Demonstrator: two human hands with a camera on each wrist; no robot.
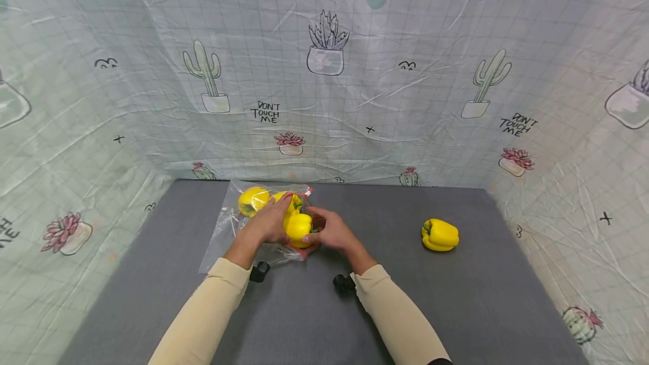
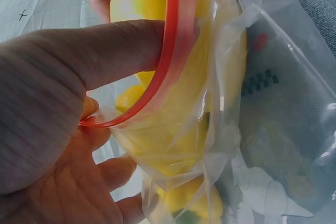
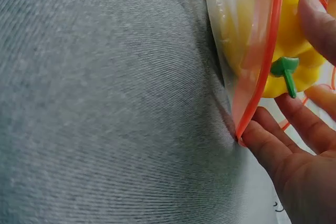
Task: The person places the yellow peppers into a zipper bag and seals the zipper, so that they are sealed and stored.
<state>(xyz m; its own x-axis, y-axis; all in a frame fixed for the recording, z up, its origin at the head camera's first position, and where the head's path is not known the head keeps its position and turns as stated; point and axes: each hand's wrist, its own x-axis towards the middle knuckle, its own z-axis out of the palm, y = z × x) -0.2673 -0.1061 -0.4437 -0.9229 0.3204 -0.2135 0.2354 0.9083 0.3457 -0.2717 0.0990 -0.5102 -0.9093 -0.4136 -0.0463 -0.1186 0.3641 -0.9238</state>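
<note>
"DON'T TOUCH ME" printed twice on the backdrop cloth: once just left of the pink succulent print, once far right of it. Nothing else legible.

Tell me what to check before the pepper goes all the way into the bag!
1. Bag mouth held open by left hand at the red zip strip: ok.
2. Right hand holds the yellow pepper at the mouth: ok.
3. Pepper fully past the strip: not ok, stem sits right at it.
4. Room left inside beside the other peppers: cannot tell.
5. Spare pepper lying on the mat, apart: ok.
</note>
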